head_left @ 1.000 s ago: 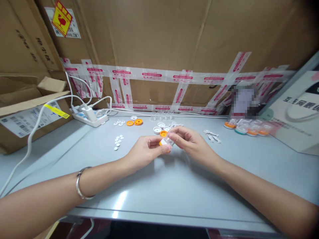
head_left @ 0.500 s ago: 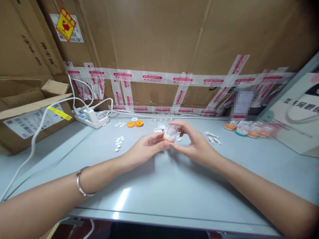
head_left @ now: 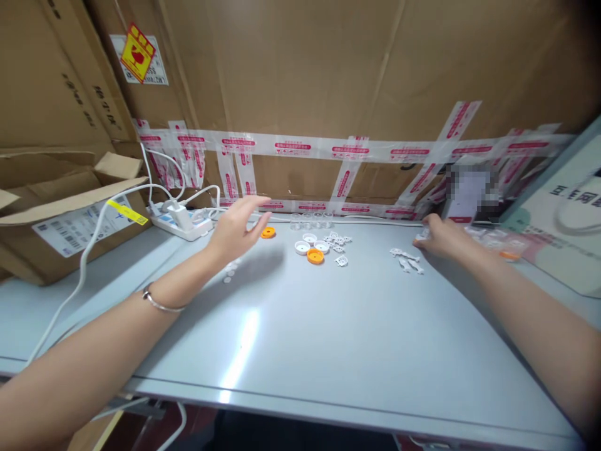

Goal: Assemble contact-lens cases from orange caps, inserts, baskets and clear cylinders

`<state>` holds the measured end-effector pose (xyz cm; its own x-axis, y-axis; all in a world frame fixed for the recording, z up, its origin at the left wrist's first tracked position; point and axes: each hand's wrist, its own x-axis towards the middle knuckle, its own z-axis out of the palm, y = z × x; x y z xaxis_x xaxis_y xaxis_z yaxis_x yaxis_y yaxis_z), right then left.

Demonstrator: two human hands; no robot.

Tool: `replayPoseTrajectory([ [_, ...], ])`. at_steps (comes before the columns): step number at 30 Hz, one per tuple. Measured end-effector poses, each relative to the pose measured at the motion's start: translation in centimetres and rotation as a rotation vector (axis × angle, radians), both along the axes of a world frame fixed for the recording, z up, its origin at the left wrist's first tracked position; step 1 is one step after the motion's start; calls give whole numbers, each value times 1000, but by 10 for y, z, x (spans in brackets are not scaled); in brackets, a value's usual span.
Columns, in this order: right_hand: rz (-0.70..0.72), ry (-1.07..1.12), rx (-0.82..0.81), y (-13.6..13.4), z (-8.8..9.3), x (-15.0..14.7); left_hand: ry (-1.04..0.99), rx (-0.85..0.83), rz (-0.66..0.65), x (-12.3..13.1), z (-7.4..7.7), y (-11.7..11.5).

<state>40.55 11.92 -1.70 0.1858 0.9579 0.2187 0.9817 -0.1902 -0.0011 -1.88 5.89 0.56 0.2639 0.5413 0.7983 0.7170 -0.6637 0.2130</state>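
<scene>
My left hand hovers above the grey table with its fingers stretched out and nothing in it. It is just left of an orange cap and above several small white discs. My right hand is far to the right, knuckles up and fingers curled down over a small clear container, of which only a pale bit shows at the fingertips. It sits beside a row of assembled containers. Between the hands lie white caps, another orange cap and small white parts.
Clear cups stand at the back by a taped cardboard wall. Flat white pieces lie near my right hand. A power strip with cables and a cardboard box are at the left; a white bag stands at the right.
My hands were together at the middle, holding the clear container with an orange cap. They have parted: the left moved back-left and opened, the right carried the container to the far right.
</scene>
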Motion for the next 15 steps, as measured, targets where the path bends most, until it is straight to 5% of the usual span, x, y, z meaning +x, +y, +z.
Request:
replayPoseTrajectory([
  [3, -12, -24, 38, 3, -2, 2, 56, -36, 139, -26, 11, 15],
  [7, 24, -14, 112, 4, -1, 6, 181, -341, 321, -60, 23, 25],
  [15, 155, 38, 352, -10, 7, 0, 344, -665, 287, -87, 14, 33],
])
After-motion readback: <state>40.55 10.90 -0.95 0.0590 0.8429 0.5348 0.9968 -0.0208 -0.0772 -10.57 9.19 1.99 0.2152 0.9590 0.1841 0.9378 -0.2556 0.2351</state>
